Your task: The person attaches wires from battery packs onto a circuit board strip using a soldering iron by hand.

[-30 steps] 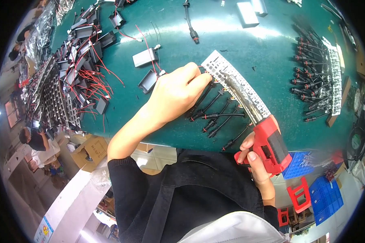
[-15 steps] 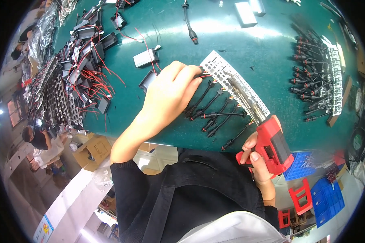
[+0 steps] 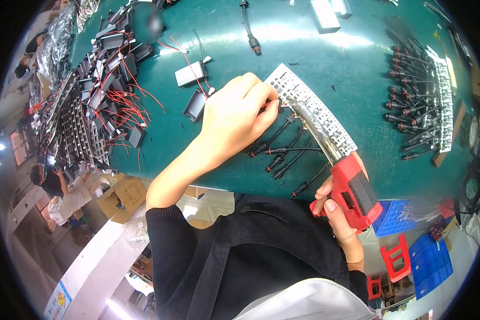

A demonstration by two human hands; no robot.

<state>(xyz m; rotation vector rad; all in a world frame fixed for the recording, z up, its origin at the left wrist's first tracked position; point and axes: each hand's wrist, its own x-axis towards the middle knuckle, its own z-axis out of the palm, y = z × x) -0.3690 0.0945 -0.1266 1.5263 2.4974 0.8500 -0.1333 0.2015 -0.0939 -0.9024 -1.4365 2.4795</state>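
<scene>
My right hand (image 3: 337, 220) is wrapped around a red and black soldering gun (image 3: 352, 186), whose long metal tip reaches over the left edge of a white circuit board strip (image 3: 325, 112). My left hand (image 3: 233, 120) is closed in a pinch at that same edge, near the board's far end. Its fingertips hold a thin wire beside the tip; the fingers partly hide the wire. Several black cables with orange-ringed connectors (image 3: 284, 151) fan out from the board toward me, with small coloured wire ends at the board.
A heap of black plastic housings with red wires (image 3: 112, 80) covers the left side. Near my left hand lie a white-topped box (image 3: 190, 73) and an open housing (image 3: 196, 104). On the right lies another board (image 3: 444, 101) with black cables. A single cable (image 3: 249, 29) lies farther back.
My left hand has moved a little to the right along the board's edge. The soldering gun has shifted slightly left, bringing its tip closer to my left fingertips.
</scene>
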